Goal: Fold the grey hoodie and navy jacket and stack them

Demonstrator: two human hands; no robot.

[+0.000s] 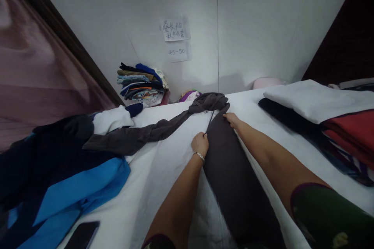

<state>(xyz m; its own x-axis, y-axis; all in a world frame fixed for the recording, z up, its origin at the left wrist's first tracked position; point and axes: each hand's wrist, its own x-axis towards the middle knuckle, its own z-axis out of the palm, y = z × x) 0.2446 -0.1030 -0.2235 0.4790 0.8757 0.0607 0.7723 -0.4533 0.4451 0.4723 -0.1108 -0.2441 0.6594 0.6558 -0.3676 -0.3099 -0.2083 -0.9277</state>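
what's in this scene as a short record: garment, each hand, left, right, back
garment: dark grey garment with pale lining, spread on a white surface, one sleeve stretched left
left hand: closed at the garment's edge, bracelet on wrist
right hand: fingertips at the opposite edge, grip unclear
left: loose clothes, phone
right: white cloth over red cloth
back: clothes stack, paper notes on wall
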